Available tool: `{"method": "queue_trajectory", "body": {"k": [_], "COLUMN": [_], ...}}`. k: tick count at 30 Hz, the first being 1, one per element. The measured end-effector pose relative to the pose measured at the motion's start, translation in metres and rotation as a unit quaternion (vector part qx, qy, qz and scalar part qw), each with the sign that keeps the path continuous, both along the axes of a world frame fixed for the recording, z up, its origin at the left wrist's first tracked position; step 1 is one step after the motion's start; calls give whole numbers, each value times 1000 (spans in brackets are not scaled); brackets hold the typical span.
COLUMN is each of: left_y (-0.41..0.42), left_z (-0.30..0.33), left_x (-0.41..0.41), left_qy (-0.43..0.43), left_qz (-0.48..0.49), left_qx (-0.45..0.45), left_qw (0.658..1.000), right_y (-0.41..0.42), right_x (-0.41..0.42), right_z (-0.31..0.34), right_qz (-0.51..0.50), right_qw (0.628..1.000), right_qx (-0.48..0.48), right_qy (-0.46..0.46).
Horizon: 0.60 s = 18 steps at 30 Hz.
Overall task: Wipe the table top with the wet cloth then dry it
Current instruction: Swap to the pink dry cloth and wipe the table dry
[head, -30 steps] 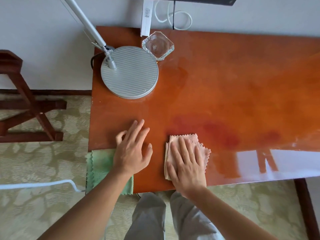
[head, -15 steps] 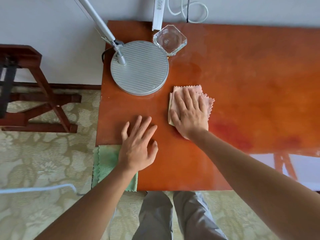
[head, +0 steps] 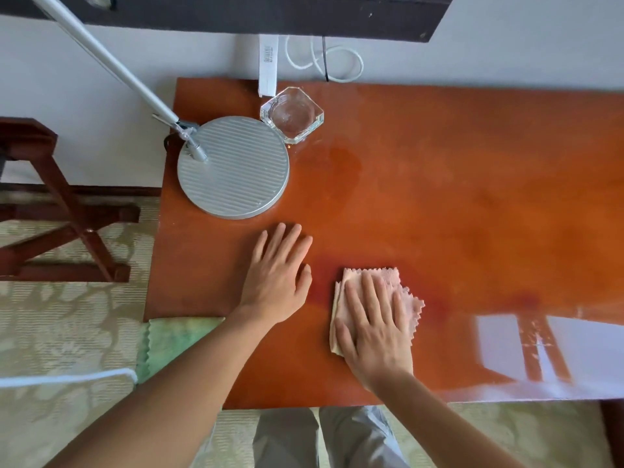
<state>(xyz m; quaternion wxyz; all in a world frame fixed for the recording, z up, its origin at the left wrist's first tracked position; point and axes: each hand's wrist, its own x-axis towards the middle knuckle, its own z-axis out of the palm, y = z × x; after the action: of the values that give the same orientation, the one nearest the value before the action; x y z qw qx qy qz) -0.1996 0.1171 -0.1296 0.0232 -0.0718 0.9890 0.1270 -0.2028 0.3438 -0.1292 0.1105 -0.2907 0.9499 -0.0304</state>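
Observation:
A folded pink cloth [head: 410,304] lies on the glossy orange-brown table top [head: 472,197], near its front edge. My right hand [head: 373,327] presses flat on the cloth with straight fingers. My left hand [head: 278,276] rests flat on the bare wood just left of the cloth, fingers spread. A green cloth [head: 175,341] hangs over the table's front left corner, partly under my left forearm. Darker patches show on the wood around the pink cloth.
A round silver lamp base [head: 236,170] with a white arm stands at the back left. A square glass ashtray [head: 292,114] sits beside it near the wall. A dark wooden stool [head: 67,211] stands on the carpet to the left. White cables hang at the wall behind.
My right hand has slid the pink cloth from beside the lamp base back toward the table's front edge. My left hand stayed flat in about the same spot.

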Motion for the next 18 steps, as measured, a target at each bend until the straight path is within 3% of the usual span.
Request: {"method": "queue_trajectory", "body": {"k": [13, 18], "left_y": [-3, -3], "left_z": [-9, -9], "left_x": [-15, -16], "left_qy": [99, 101], "left_qz": [33, 37], "left_qx": [59, 57], "left_qw": [993, 993], "right_y": [-122, -145], "right_x": [-177, -195], "right_z": [-1, 1], "right_qz": [41, 66], "right_qw": [999, 998], "right_qx": [1, 9], "right_qy": [-25, -18]}}
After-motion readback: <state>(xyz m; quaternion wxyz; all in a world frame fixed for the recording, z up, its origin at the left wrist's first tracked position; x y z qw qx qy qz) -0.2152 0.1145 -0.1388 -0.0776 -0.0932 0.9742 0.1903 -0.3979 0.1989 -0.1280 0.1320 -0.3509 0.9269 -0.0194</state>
